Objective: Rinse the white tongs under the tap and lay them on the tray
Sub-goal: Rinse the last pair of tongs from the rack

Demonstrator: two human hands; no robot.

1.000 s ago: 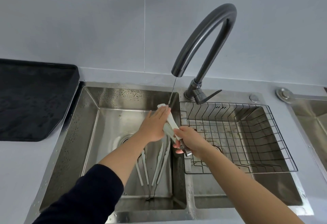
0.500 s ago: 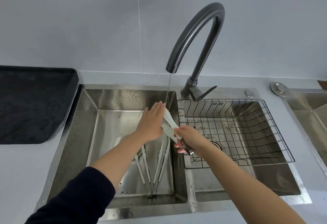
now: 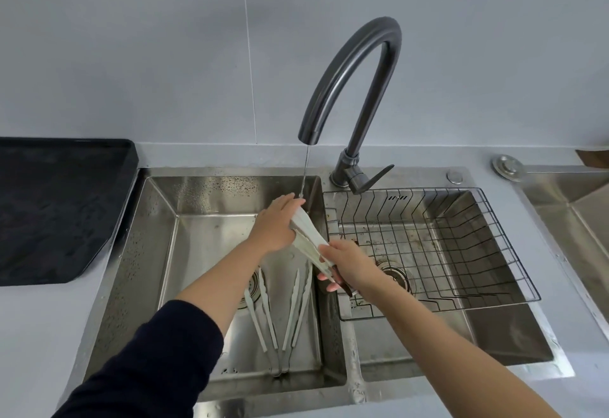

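**Tongs held in the stream over the left basin**

Head view: the white tongs [image 3: 308, 234] are held slanting above the left basin of the steel sink [image 3: 171, 243], their far tip right under the thin stream of water [image 3: 304, 170] falling from the dark curved tap [image 3: 349, 64]. The right hand [image 3: 346, 264] has its grip closed around the near, handle end of the tongs. The left hand [image 3: 275, 228] lies with flat, stretched fingers against the upper part of the tongs, touching them on their left side; its grip is open, not wrapped around them. Below the hands, two more pairs of white tongs [image 3: 280, 312] lie on the basin floor beside the drain. A wire basket [image 3: 461, 226] sits in the right basin. The dark tray [image 3: 56, 206] rests on the grey desk [image 3: 39, 325] to the left of the sink, well apart from the held tongs.
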